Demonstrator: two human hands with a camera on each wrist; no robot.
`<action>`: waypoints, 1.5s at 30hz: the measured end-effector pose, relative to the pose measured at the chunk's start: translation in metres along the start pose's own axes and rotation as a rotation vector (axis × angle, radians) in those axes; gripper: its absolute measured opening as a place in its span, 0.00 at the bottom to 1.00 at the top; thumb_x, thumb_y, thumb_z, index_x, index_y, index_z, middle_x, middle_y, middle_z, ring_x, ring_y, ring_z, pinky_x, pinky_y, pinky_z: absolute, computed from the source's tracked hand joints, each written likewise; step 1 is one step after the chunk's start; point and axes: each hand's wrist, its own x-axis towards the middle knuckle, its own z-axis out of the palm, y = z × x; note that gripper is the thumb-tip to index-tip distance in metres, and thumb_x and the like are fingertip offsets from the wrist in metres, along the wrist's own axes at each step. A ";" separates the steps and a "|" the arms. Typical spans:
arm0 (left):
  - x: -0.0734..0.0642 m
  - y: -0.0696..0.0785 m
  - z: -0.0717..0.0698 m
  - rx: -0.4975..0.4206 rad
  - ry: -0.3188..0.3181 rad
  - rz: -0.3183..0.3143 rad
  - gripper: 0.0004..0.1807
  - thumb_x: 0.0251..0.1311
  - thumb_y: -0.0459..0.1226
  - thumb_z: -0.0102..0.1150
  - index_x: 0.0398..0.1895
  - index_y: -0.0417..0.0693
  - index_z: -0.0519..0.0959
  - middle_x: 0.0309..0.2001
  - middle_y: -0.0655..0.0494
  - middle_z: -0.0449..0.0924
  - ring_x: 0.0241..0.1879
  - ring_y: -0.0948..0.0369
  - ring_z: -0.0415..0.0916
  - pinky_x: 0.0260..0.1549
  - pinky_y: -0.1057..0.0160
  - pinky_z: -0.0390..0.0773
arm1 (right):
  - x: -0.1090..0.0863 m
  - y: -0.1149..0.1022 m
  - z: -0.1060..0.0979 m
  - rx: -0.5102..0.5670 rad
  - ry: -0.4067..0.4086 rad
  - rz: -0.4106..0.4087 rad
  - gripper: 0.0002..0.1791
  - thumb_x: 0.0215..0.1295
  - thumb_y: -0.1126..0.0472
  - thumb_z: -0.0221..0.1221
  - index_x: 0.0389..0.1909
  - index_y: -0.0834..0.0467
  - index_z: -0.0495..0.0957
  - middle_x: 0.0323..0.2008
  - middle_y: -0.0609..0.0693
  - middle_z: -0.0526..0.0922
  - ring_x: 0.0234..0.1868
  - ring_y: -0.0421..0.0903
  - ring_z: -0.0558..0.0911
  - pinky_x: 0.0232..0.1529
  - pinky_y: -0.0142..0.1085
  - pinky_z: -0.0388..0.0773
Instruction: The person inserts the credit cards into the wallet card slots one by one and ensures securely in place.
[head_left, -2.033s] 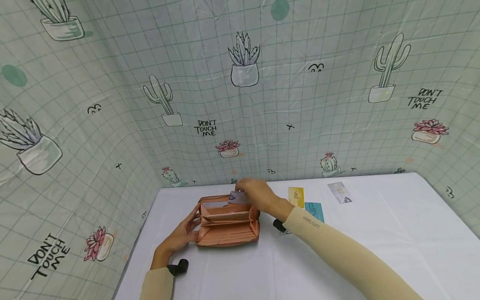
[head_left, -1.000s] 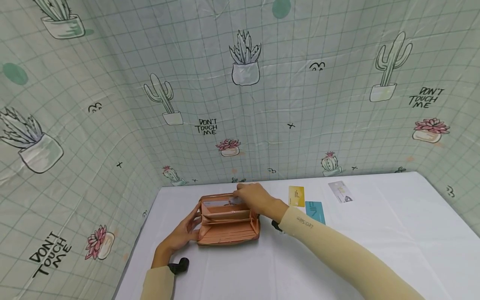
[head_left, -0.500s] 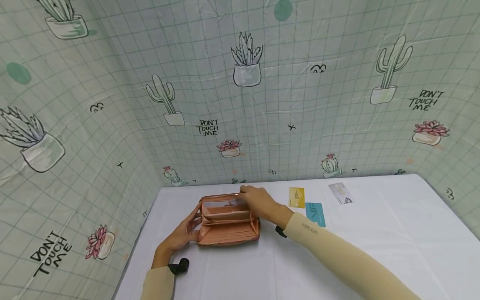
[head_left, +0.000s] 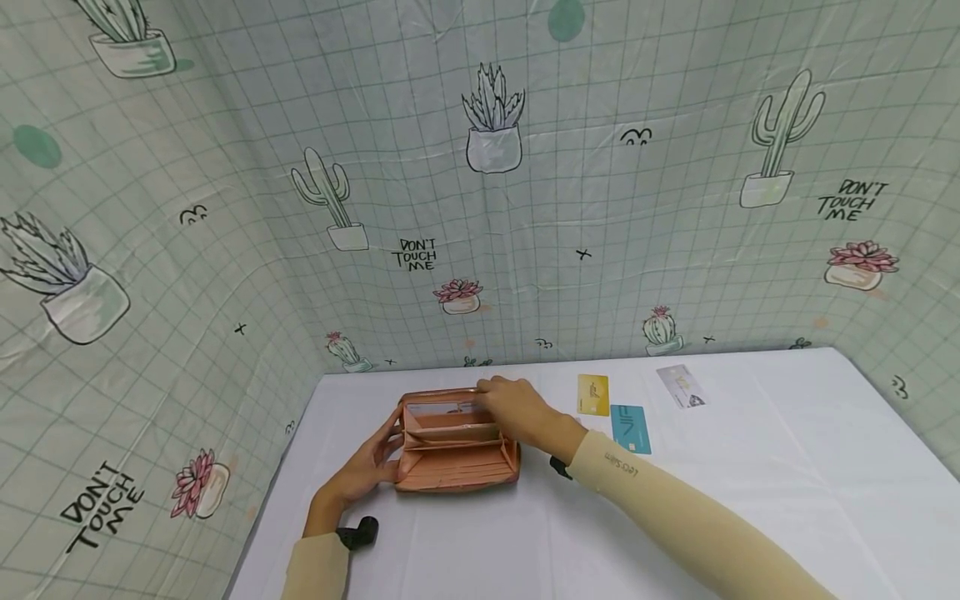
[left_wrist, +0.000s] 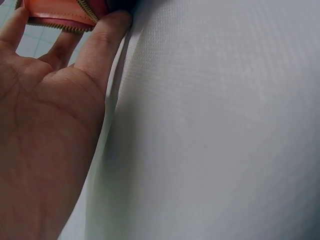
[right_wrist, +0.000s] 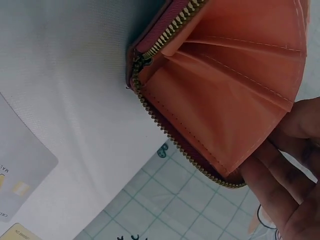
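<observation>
Person wears long pale beige sleeves, left sleeve [head_left: 317, 567] plain where visible, right sleeve [head_left: 682, 512] bearing small dark lettering [head_left: 621, 463] towards the cuff; rounded black device [head_left: 358, 533] at left wrist, similarly black device [head_left: 560, 467] at right, partly hidden.

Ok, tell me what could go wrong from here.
The open wallet could slide or fold if the left hand lets go of its side. The brass zipper teeth run along the edge, so they might scrape the right hand working there. In the head view, the right sleeve passes close to the teal card and could nudge it.
</observation>
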 end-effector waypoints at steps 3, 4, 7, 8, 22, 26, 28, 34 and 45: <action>0.001 0.000 0.000 0.004 -0.006 0.014 0.62 0.60 0.27 0.66 0.88 0.48 0.34 0.80 0.28 0.45 0.81 0.31 0.43 0.72 0.33 0.61 | 0.000 0.000 0.000 -0.022 0.002 -0.008 0.14 0.64 0.70 0.71 0.48 0.53 0.90 0.48 0.48 0.86 0.46 0.46 0.85 0.35 0.41 0.86; 0.001 0.000 0.000 0.004 -0.004 0.010 0.62 0.60 0.27 0.66 0.88 0.48 0.34 0.80 0.28 0.45 0.81 0.31 0.43 0.72 0.33 0.61 | 0.000 0.000 0.000 -0.029 -0.002 -0.010 0.14 0.64 0.69 0.71 0.48 0.53 0.90 0.48 0.48 0.86 0.46 0.46 0.85 0.35 0.41 0.86; 0.002 0.002 0.000 0.008 -0.003 0.006 0.62 0.59 0.26 0.66 0.87 0.47 0.33 0.80 0.28 0.44 0.81 0.31 0.42 0.72 0.34 0.61 | -0.001 0.001 0.000 -0.052 -0.025 -0.021 0.13 0.65 0.67 0.71 0.49 0.53 0.90 0.48 0.48 0.86 0.46 0.46 0.84 0.35 0.41 0.86; 0.002 0.002 0.000 0.007 -0.002 0.002 0.62 0.59 0.26 0.66 0.87 0.47 0.33 0.81 0.28 0.44 0.81 0.31 0.42 0.73 0.35 0.61 | -0.001 0.002 0.000 -0.057 -0.035 -0.026 0.13 0.65 0.66 0.72 0.49 0.53 0.89 0.48 0.48 0.85 0.46 0.46 0.84 0.34 0.41 0.86; 0.001 0.000 0.001 0.006 -0.003 0.006 0.62 0.59 0.28 0.67 0.88 0.48 0.34 0.80 0.28 0.45 0.81 0.31 0.42 0.72 0.35 0.61 | -0.045 0.029 -0.010 0.402 0.127 0.061 0.19 0.71 0.73 0.61 0.60 0.59 0.84 0.53 0.53 0.83 0.53 0.49 0.84 0.50 0.44 0.84; 0.000 0.001 0.001 -0.001 -0.006 0.005 0.62 0.61 0.29 0.68 0.88 0.49 0.34 0.81 0.29 0.44 0.81 0.32 0.42 0.72 0.35 0.62 | -0.065 0.043 -0.012 0.462 0.233 0.191 0.19 0.67 0.73 0.66 0.58 0.61 0.84 0.53 0.54 0.84 0.53 0.54 0.85 0.51 0.49 0.84; 0.000 0.002 0.001 -0.010 -0.009 0.001 0.62 0.62 0.29 0.68 0.88 0.49 0.34 0.81 0.30 0.44 0.82 0.33 0.42 0.73 0.36 0.63 | -0.076 0.051 -0.013 0.502 0.270 0.255 0.19 0.66 0.75 0.67 0.57 0.62 0.84 0.52 0.57 0.84 0.52 0.57 0.85 0.51 0.52 0.84; -0.003 0.003 0.001 0.000 -0.006 0.002 0.62 0.61 0.30 0.67 0.88 0.50 0.33 0.81 0.29 0.45 0.81 0.32 0.42 0.72 0.35 0.62 | -0.111 0.076 -0.016 0.592 0.284 0.398 0.19 0.65 0.76 0.65 0.57 0.67 0.82 0.52 0.62 0.84 0.51 0.62 0.84 0.52 0.57 0.82; -0.002 0.001 0.001 0.004 0.000 0.015 0.62 0.61 0.29 0.68 0.88 0.48 0.34 0.80 0.28 0.46 0.81 0.31 0.43 0.71 0.36 0.65 | -0.161 0.104 -0.010 0.577 0.192 0.536 0.25 0.62 0.73 0.70 0.60 0.72 0.78 0.55 0.68 0.81 0.53 0.66 0.83 0.56 0.60 0.80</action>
